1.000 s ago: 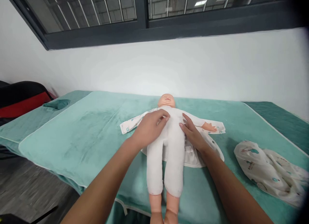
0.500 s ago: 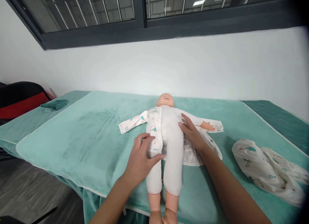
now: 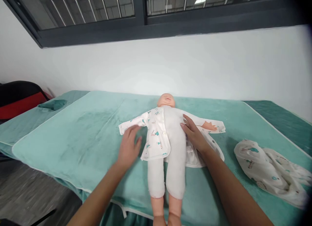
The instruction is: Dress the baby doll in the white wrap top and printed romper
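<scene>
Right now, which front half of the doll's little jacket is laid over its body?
The printed half nearest the left hand, covering part of the doll; the other half lies spread open beside the doll.

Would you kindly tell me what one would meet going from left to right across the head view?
Red-and-black object, left hand, doll's head, right hand, crumpled printed cloth.

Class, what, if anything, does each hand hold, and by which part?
Left hand: nothing. Right hand: at the doll's torso; whether it grips cannot be told.
</scene>
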`<state>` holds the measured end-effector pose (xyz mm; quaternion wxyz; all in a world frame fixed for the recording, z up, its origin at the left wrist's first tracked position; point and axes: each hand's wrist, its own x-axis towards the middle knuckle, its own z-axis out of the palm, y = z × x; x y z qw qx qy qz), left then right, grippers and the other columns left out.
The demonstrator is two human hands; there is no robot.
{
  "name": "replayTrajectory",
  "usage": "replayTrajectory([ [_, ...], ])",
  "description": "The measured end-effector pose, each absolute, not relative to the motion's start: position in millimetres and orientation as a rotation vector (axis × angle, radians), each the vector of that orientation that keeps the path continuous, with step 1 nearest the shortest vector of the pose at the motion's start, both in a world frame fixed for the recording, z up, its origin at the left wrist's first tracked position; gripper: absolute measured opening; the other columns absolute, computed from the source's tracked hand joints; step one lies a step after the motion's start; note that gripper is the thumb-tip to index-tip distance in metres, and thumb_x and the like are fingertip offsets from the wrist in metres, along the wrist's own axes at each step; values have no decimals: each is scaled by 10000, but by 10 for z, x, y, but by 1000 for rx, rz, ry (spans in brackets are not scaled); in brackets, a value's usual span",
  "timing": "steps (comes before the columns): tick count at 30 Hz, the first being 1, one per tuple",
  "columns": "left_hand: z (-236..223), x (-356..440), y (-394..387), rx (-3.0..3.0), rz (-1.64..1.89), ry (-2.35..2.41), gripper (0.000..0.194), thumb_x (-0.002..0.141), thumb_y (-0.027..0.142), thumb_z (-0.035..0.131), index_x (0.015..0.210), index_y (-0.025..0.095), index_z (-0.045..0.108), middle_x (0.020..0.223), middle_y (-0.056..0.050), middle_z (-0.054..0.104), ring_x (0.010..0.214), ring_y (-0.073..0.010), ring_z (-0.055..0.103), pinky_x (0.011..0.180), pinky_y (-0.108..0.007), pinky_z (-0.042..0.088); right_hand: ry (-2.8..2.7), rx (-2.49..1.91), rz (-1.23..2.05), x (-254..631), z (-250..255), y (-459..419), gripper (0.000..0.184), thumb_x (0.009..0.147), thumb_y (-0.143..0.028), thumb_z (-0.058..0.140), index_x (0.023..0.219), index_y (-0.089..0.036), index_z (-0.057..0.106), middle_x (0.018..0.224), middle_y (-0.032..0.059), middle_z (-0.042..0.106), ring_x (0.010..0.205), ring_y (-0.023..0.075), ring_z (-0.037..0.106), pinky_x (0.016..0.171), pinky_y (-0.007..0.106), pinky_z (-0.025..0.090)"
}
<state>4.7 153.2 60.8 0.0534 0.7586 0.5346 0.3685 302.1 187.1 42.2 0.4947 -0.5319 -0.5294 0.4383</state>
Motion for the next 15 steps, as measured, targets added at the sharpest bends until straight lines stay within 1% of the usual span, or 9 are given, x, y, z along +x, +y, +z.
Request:
replayTrajectory([
  [2, 444, -172, 1847, 2375, 901, 1965, 517, 925, 249, 522, 1433, 175, 455, 1524, -179, 444, 1421, -352, 398, 1133, -539, 381, -1275, -1284, 1072, 3010, 442, 1865, 796, 885, -614, 597, 1551, -261, 343, 1411, 108, 579, 1317, 257, 531, 1153, 431, 380],
  [3, 388, -267, 1990, 2398, 759, 2071, 555, 929, 259, 509, 1467, 157, 421, 1552, -189, 417, 1442, -372, 373, 1136, -561, 371, -1268, -1279, 1081, 3005, 452, 1860, 806, 881, -614, 601, 1552, -252, 339, 1390, 110, 594, 1299, 259, 545, 1139, 429, 398],
  [5, 342, -417, 2231, 2460, 504, 2157, 559, 949, 219, 429, 1500, 134, 388, 1538, -185, 454, 1432, -362, 401, 1147, -567, 353, -1251, -1271, 1103, 3000, 464, 1851, 831, 872, -618, 607, 1558, -242, 325, 1353, 113, 619, 1261, 266, 571, 1105, 436, 433],
  [7, 369, -515, 2413, 2525, 362, 2169, 570, 957, 158, 336, 1526, 121, 358, 1536, -167, 474, 1416, -329, 438, 1156, -524, 356, -1253, -1269, 1110, 3003, 463, 1846, 844, 868, -623, 612, 1564, -249, 315, 1372, 111, 610, 1272, 268, 562, 1111, 444, 425],
  [9, 425, -581, 2556, 2566, 337, 2185, 598, 957, 116, 267, 1553, 110, 316, 1578, -153, 425, 1423, -310, 435, 1152, -481, 371, -1277, -1251, 1106, 3010, 448, 1849, 833, 873, -618, 614, 1566, -266, 316, 1436, 102, 566, 1334, 258, 514, 1158, 440, 370],
  [11, 465, -636, 2672, 2541, 362, 2207, 616, 955, 95, 239, 1570, 98, 280, 1604, -156, 382, 1435, -303, 422, 1139, -460, 386, -1295, -1211, 1108, 3016, 430, 1856, 813, 882, -604, 616, 1566, -278, 319, 1479, 89, 534, 1384, 237, 467, 1195, 422, 315],
  [13, 472, -688, 2756, 2426, 410, 2242, 607, 955, 94, 261, 1562, 93, 295, 1574, -176, 423, 1420, -300, 443, 1124, -457, 399, -1292, -1182, 1125, 3019, 415, 1860, 796, 893, -586, 615, 1565, -280, 317, 1454, 83, 558, 1383, 225, 470, 1199, 417, 307],
  [15, 453, -731, 2797, 2302, 456, 2283, 571, 956, 107, 301, 1522, 104, 371, 1516, -183, 497, 1385, -307, 481, 1104, -466, 412, -1282, -1181, 1131, 3016, 404, 1858, 781, 897, -573, 619, 1561, -285, 323, 1424, 80, 584, 1369, 225, 485, 1186, 418, 328],
])
